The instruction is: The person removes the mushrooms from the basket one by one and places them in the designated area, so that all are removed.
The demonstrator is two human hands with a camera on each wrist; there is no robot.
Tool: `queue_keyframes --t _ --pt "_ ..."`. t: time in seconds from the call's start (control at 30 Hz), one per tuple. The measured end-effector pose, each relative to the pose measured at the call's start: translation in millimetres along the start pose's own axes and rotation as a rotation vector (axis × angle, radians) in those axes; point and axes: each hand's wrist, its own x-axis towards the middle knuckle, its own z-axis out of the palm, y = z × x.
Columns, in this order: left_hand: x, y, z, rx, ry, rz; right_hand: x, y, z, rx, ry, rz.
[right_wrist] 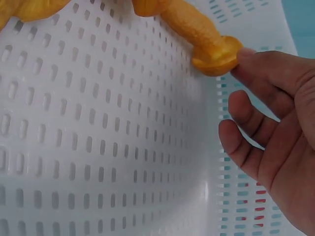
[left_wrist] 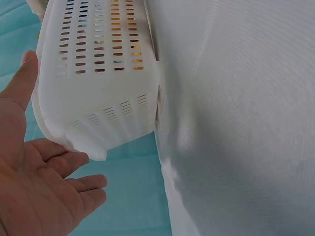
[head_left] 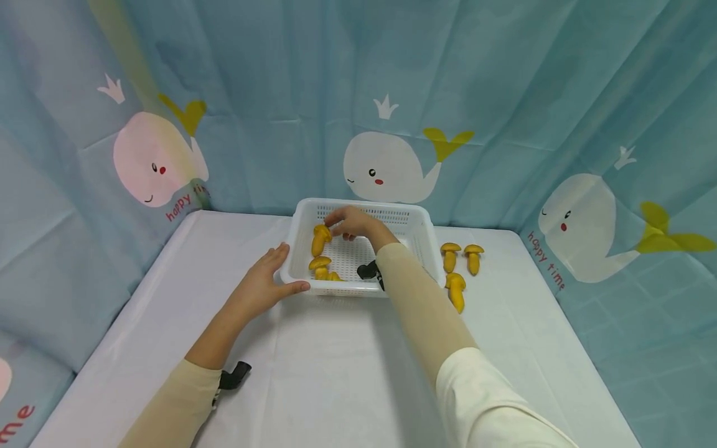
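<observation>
A white perforated plastic basket (head_left: 358,287) stands at the back of the table. Inside, along its left side, lie yellow mushrooms (head_left: 320,264). My right hand (head_left: 355,223) reaches into the basket; its thumb and index fingertip pinch the cap edge of the rearmost mushroom (right_wrist: 192,24), while the other fingers bend loosely. That mushroom leans near the basket's wall in the right wrist view. My left hand (head_left: 266,278) rests at the basket's front left corner, thumb along the front rim and relaxed fingers against the left side, as the left wrist view (left_wrist: 47,182) also shows.
Right of the basket, three more yellow mushrooms (head_left: 456,291) lie on the white tablecloth (head_left: 330,373). A blue curtain (head_left: 269,155) printed with whales hangs behind and around the table. Both sleeved wrists carry black devices (head_left: 235,376).
</observation>
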Motion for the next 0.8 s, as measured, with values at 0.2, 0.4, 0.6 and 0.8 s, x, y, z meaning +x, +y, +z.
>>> queue_keyframes --t 0.2,0.4,0.6,0.8 --pt "-0.1 -0.2 -0.4 -0.001 0.001 -0.002 2.7 0.4 2.1 0.03 0.003 -0.002" --pt "-0.2 0.7 0.4 -0.006 -0.005 -0.008 4.8 1.8 3.4 0.073 -0.029 -0.001" --pt "-1.0 0.6 -0.9 -0.002 0.004 0.001 7.4 0.5 4.1 0.057 -0.036 0.014" --pt "-2.2 1.6 -1.5 -0.004 -0.008 -0.009 8.6 -1.8 5.4 0.038 -0.063 0.003"
